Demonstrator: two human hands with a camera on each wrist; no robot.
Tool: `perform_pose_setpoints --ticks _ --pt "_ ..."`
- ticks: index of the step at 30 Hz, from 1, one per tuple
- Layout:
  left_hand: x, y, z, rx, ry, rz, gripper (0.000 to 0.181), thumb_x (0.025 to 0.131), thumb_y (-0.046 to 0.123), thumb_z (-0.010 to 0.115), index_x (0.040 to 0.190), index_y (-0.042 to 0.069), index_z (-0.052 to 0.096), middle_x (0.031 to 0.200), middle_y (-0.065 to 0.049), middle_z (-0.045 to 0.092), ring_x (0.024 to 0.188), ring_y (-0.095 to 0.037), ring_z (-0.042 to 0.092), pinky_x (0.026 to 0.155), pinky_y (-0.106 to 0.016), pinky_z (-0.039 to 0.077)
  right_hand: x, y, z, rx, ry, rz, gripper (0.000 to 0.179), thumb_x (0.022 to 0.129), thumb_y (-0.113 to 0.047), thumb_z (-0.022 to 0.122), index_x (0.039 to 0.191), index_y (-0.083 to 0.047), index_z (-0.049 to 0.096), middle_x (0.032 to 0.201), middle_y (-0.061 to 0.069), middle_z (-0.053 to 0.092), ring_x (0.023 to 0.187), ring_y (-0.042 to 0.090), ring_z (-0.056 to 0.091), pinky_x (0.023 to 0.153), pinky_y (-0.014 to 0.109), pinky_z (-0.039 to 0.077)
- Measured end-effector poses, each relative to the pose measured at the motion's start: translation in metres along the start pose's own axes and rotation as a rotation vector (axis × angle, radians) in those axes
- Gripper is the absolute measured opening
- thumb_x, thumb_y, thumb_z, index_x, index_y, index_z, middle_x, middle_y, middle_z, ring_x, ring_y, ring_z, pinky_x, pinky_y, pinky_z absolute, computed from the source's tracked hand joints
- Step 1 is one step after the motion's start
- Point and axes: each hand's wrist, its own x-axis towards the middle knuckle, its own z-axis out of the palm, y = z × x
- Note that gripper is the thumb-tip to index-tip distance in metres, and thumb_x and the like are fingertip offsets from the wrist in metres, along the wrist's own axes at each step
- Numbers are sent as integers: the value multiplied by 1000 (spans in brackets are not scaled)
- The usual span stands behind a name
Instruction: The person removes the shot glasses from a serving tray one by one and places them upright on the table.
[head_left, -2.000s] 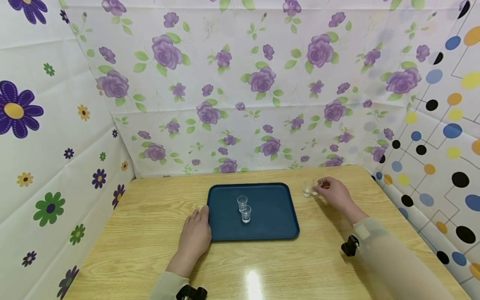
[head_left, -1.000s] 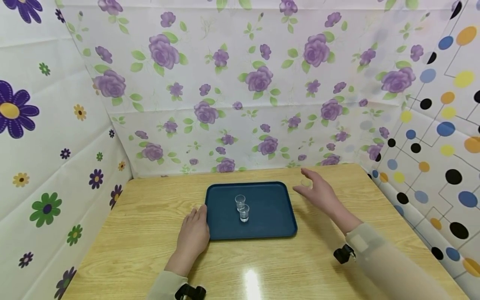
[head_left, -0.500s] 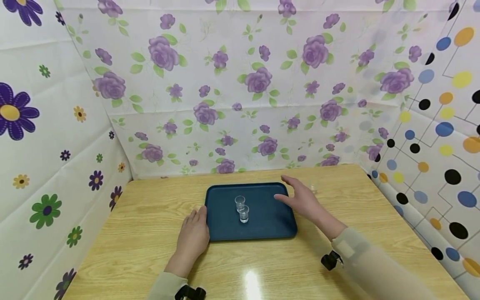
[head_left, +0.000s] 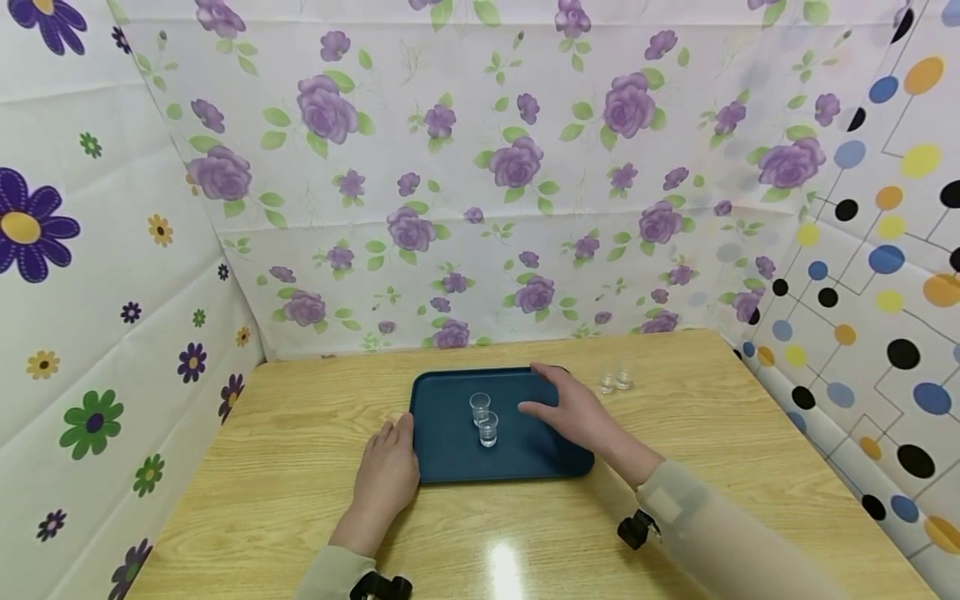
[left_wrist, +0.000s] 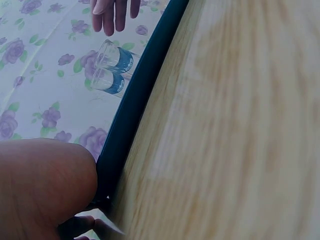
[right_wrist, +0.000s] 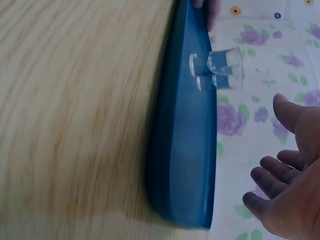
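A dark blue tray [head_left: 450, 463] lies on the wooden table, with two small clear shot glasses standing on it close together. The rear shot glass [head_left: 479, 405] is slightly left of the front shot glass [head_left: 488, 430]. My left hand [head_left: 386, 467] rests against the tray's left edge with its fingers extended. Over the tray's right part hovers my right hand [head_left: 573, 410], thumb and fingers spread and nothing between them. In the right wrist view, that hand [right_wrist: 287, 185] is apart from the glasses.
Two more clear shot glasses stand side by side on the table right of the tray, the left one [head_left: 607, 382] and the right one [head_left: 624, 377]. Flowered cloth [head_left: 420, 167] hangs behind the table, and dotted cloth [head_left: 862, 317] borders its right side.
My right hand has let go of a shot glass standing right of the tray and moved left over the tray, fingers spread. My left hand has stayed at the tray's edge.
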Motion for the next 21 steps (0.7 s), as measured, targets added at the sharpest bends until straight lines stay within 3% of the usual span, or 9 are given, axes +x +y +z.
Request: perform_pose_setpoints --ticks 12,21 --pt "0 -1 2 -12 8 -2 53 109 1 57 160 -10 48 157 -29 57 151 -52 47 126 -65 38 1 -14 25 -43 -63 -14 81 101 -45 81 168 -15 48 166 8 54 151 33 53 119 56 50" --pt "0 -1 1 -10 15 2 52 109 0 55 160 -10 48 157 -30 57 150 -52 48 126 -65 39 2 -19 37 -6 -101 -15 76 103 -44 80 167 -15 50 166 8 53 150 31 53 118 55 51"
